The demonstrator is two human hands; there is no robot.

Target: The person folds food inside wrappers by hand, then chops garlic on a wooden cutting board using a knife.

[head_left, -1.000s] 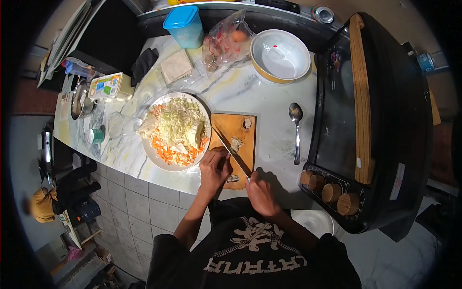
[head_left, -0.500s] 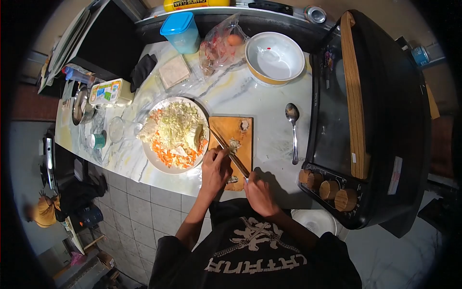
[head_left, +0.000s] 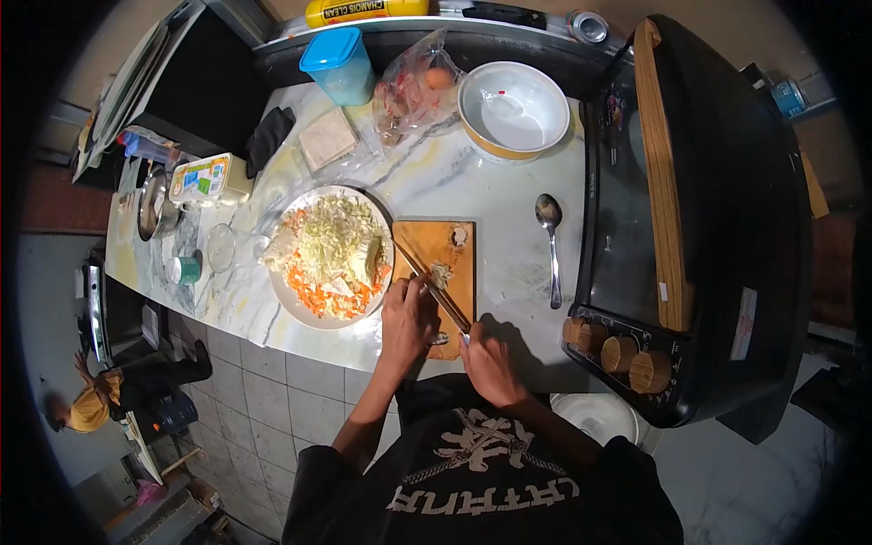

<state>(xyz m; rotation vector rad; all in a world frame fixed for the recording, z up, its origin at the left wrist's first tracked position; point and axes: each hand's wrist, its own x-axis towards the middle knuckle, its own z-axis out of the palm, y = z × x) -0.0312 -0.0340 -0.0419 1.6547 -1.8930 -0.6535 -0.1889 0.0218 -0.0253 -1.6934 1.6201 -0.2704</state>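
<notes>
My right hand (head_left: 490, 365) is closed around the handle of a knife (head_left: 442, 297), whose blade slants up and left across a wooden cutting board (head_left: 462, 303). Beside the blade, my left hand (head_left: 406, 320) has its fingers bent and pressed together over the board's left side; whatever they pinch is hidden. Small pale chopped bits (head_left: 440, 273) lie next to the blade, and another pale piece (head_left: 460, 237) sits near the board's top right corner. Left of the board stands a plate (head_left: 292, 307) heaped with shredded cabbage (head_left: 334, 232) and chopped carrot (head_left: 318, 292).
A spoon (head_left: 551, 245) lies right of the board, before a black oven (head_left: 727, 236). Behind are a white bowl (head_left: 513, 109), a plastic bag (head_left: 404, 95) with an egg, and a blue-lidded container (head_left: 338, 65). Another person (head_left: 91, 404) is at far left below the counter.
Both my hands and the knife stay in nearly the same place. At far left, the other person has shifted, with an arm and an outstretched leg now showing. The view has moved slightly.
</notes>
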